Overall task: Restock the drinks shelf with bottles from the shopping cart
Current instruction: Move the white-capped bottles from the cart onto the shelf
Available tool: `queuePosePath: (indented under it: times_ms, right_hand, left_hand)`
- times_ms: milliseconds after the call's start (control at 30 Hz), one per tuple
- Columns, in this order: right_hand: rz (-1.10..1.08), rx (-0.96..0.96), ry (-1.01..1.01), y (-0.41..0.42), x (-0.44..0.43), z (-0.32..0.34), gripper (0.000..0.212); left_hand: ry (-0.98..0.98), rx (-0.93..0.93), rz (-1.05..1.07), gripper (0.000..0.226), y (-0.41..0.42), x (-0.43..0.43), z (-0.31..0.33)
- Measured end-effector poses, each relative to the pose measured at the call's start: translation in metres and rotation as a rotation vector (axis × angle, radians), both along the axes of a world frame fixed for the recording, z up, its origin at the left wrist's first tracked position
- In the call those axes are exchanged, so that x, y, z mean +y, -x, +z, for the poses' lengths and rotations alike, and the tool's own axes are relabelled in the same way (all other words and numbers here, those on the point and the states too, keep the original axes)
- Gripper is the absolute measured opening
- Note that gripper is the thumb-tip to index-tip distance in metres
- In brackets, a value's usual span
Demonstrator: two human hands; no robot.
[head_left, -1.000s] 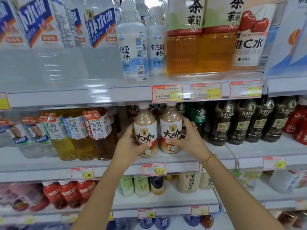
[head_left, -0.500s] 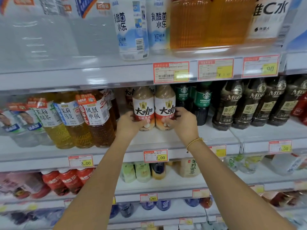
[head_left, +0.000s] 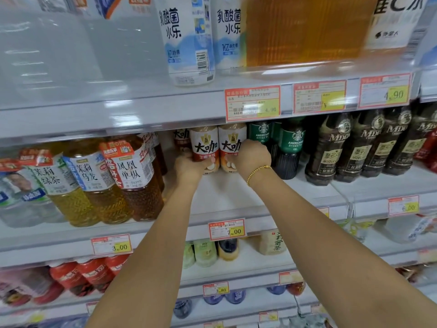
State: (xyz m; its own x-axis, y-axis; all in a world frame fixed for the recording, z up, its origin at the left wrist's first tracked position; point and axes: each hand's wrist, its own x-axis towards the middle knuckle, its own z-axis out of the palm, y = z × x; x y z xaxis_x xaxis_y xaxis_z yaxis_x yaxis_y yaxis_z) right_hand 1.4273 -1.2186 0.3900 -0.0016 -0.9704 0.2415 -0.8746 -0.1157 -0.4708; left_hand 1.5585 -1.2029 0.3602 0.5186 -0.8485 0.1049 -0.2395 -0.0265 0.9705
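**Both coffee bottles now pushed deep into the shelf, just need letting go**

Starting closest to the camera: both forearms reach straight up the middle of the view, the right wrist wearing a thin gold bracelet [head_left: 256, 172]. They cross over the 7.00 price tag [head_left: 227, 229] clipped to the front edge of the drinks shelf [head_left: 227, 197].

So what's changed? A second ago the pair of bottles sat right at the front edge, above that tag. Now they've travelled well back, and there's a wide bare strip of shelf between them and the front edge. The hands went in with them.

The left hand [head_left: 189, 165] wraps the lower part of the left coffee bottle [head_left: 204, 147], thumb across the front of the label. The right hand [head_left: 251, 156] curls round the right coffee bottle [head_left: 230, 144] from its right side. The two bottles stand upright and touch each other. Their bases look like they're down on the shelf, but I can't say for sure.

Further in, their tops are tucked under the upper shelf [head_left: 142, 110]. A third bottle [head_left: 181, 138] with the same label sits just behind on the left. The green Americano bottles [head_left: 290, 143] are just beside the right hand, and the tea bottles [head_left: 132, 176] stand off toward the left end.

My read is that this pair is basically placed. What's left is opening both hands and backing out without knocking the Americanos. The cart isn't in view, so no idea how many bottles remain.
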Motion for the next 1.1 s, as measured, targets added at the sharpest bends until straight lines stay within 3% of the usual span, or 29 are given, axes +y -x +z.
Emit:
queuePosePath:
  times_ms: [333, 433, 533, 667, 800, 867, 1000, 1100]
  right_hand:
    - [0.002, 0.151, -0.111, -0.020, -0.016, 0.011, 0.028]
    - [0.028, 0.121, -0.123, -0.021, -0.021, 0.005, 0.023]
    - [0.085, 0.045, -0.082, -0.016, -0.018, -0.006, 0.034]
    - [0.137, -0.078, 0.002, 0.007, 0.013, -0.012, 0.030]
    - [0.197, -0.132, 0.261, 0.059, 0.066, -0.014, 0.038]
    - [0.201, -0.210, 0.310, 0.094, 0.101, -0.023, 0.040]
    - [0.192, -0.239, 0.088, 0.165, 0.160, -0.092, 0.040]
    - [0.054, -0.241, -0.219, 0.222, 0.186, -0.188, 0.030]
  left_hand:
    - [-0.024, 0.013, -0.002, 0.051, -0.004, -0.022, 0.003]
    - [-0.017, 0.029, -0.006, 0.055, -0.007, -0.027, -0.003]
    - [0.003, 0.036, -0.023, 0.055, -0.008, -0.028, -0.006]
    - [-0.020, -0.179, -0.082, 0.043, -0.001, -0.006, 0.002]
    - [0.289, -0.284, -0.055, 0.018, 0.028, 0.057, -0.003]
    - [0.361, -0.275, -0.156, 0.027, 0.061, 0.103, -0.019]
    - [0.153, -0.283, -0.488, 0.047, 0.125, 0.162, -0.101]
    - [-0.122, -0.233, -0.642, 0.038, 0.167, 0.176, -0.187]
